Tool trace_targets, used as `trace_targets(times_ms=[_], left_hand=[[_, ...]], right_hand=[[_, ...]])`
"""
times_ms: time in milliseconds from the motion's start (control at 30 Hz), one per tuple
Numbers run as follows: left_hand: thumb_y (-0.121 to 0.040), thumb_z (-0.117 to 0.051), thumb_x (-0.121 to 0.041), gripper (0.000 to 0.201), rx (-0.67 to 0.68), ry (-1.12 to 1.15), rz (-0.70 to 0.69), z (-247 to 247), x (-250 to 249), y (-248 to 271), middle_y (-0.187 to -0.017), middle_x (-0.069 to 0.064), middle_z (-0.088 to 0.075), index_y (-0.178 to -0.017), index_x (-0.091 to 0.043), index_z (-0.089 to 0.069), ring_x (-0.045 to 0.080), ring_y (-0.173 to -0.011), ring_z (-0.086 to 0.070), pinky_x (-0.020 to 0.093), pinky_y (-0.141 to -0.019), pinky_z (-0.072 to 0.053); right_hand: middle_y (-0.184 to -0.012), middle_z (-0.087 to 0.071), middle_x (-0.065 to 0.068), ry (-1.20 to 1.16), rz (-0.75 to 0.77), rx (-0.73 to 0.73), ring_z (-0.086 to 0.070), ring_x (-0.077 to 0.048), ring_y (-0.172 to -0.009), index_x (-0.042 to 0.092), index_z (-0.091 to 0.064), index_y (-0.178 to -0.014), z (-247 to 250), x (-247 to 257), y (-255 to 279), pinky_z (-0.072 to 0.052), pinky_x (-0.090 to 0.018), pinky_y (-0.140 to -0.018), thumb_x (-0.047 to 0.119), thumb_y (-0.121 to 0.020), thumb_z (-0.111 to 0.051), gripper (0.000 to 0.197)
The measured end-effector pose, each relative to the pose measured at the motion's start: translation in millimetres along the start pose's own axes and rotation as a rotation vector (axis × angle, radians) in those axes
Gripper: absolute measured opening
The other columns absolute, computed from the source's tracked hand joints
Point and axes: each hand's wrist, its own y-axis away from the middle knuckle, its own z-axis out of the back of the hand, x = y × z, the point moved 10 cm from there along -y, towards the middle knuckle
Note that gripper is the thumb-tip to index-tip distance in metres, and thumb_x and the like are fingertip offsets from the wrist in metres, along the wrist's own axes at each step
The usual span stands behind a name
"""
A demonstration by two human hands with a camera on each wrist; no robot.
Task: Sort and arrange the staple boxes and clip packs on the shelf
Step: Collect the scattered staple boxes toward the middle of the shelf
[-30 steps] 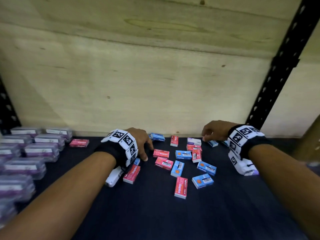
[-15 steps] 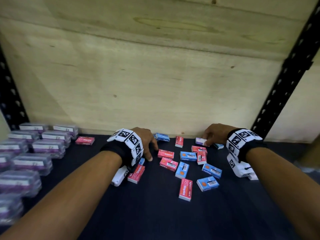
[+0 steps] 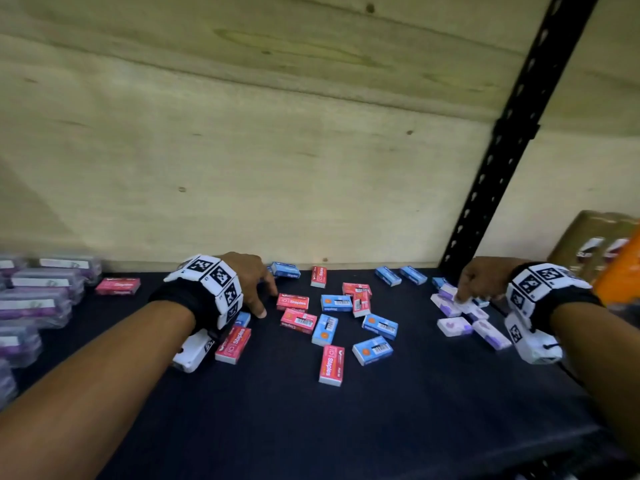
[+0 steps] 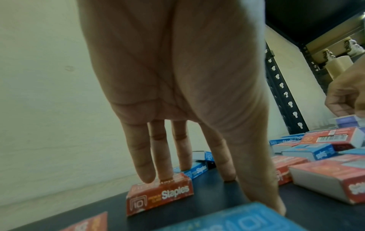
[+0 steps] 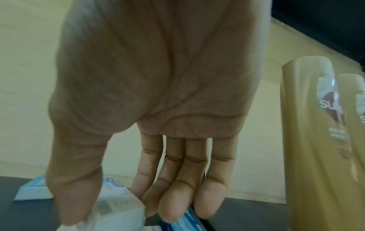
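Red and blue staple boxes (image 3: 332, 327) lie scattered on the middle of the dark shelf (image 3: 346, 427). My left hand (image 3: 265, 301) rests there with straight, spread fingers. In the left wrist view, two fingertips (image 4: 146, 176) touch a red staple box (image 4: 160, 193). At the right, my right hand (image 3: 465, 294) pinches a white and purple box (image 5: 116, 206) between thumb and fingers, above a small group of white and purple boxes (image 3: 457, 325). Clear clip packs (image 3: 38, 303) with purple contents stand in rows at the far left, with one red box (image 3: 117, 285) beside them.
A plywood wall (image 3: 277, 168) closes the back of the shelf. A black perforated upright (image 3: 502, 140) stands at the back right. Beyond it stand golden bottles (image 5: 312, 125) and an orange object (image 3: 620, 278), close to my right wrist.
My right hand has carried a white and purple box from the middle pile rightward to the white and purple group. My left hand has stayed in place.
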Motion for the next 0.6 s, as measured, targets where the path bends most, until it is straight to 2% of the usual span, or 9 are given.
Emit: trace_targets(times_ms=[133, 233, 367, 433, 500, 600], left_hand=[[-0.080, -0.074, -0.050, 0.051, -0.012, 0.012, 0.002, -2, 0, 6, -0.106, -0.005, -0.044, -0.128, -0.042, -0.059, 0.020, -0.112, -0.054, 0.028, -0.087, -0.042], [-0.081, -0.073, -0.050, 0.051, -0.036, 0.039, 0.004, -2, 3, 12, -0.118, -0.003, -0.050, -0.129, -0.039, -0.059, 0.020, -0.115, -0.054, 0.027, -0.086, -0.040], [-0.080, -0.075, -0.048, 0.064, -0.044, 0.144, 0.041, -2, 12, 17, -0.134, -0.002, -0.052, -0.138, -0.033, -0.050, 0.019, -0.121, -0.052, 0.028, -0.094, -0.039], [-0.079, -0.076, -0.047, 0.064, -0.082, 0.285, 0.062, 5, 23, 22, -0.135, -0.004, -0.055, -0.137, -0.030, -0.051, 0.017, -0.120, -0.054, 0.029, -0.099, -0.040], [-0.080, -0.075, -0.047, 0.058, -0.133, 0.370, 0.090, 14, 40, 29, -0.131, -0.005, -0.058, -0.132, -0.029, -0.056, 0.015, -0.114, -0.057, 0.028, -0.096, -0.041], [-0.080, -0.076, -0.046, 0.051, -0.134, 0.313, 0.158, 19, 70, 40, -0.126, -0.006, -0.059, -0.126, -0.028, -0.060, 0.012, -0.103, -0.056, 0.027, -0.091, -0.041]], right_hand=[[-0.054, -0.060, 0.009, 0.028, 0.004, -0.012, -0.054, -0.011, -0.053, 0.013, -0.068, -0.074, 1, 1, 6, -0.042, -0.019, -0.047, 0.030, -0.079, -0.081, 0.022], [-0.052, -0.061, 0.009, 0.074, -0.013, -0.014, -0.055, -0.010, -0.051, 0.013, -0.071, -0.079, 2, 4, 9, -0.043, -0.020, -0.051, 0.034, -0.082, -0.077, 0.023], [-0.074, -0.072, -0.001, 0.151, -0.043, 0.006, -0.059, -0.014, -0.063, 0.012, -0.074, -0.085, 3, 3, 8, -0.047, -0.026, -0.067, 0.041, -0.083, -0.073, 0.029], [-0.076, -0.067, 0.002, 0.195, -0.024, -0.011, -0.059, -0.016, -0.071, 0.015, -0.070, -0.082, 6, 12, 6, -0.047, -0.027, -0.072, 0.042, -0.084, -0.072, 0.026], [-0.083, -0.063, 0.004, 0.252, 0.024, -0.046, -0.061, -0.016, -0.084, 0.019, -0.064, -0.080, 13, 30, 3, -0.047, -0.026, -0.079, 0.042, -0.086, -0.070, 0.024], [-0.086, -0.063, 0.009, 0.262, 0.122, -0.086, -0.060, -0.014, -0.088, 0.025, -0.065, -0.080, 22, 67, -1, -0.046, -0.025, -0.077, 0.046, -0.085, -0.069, 0.022]])
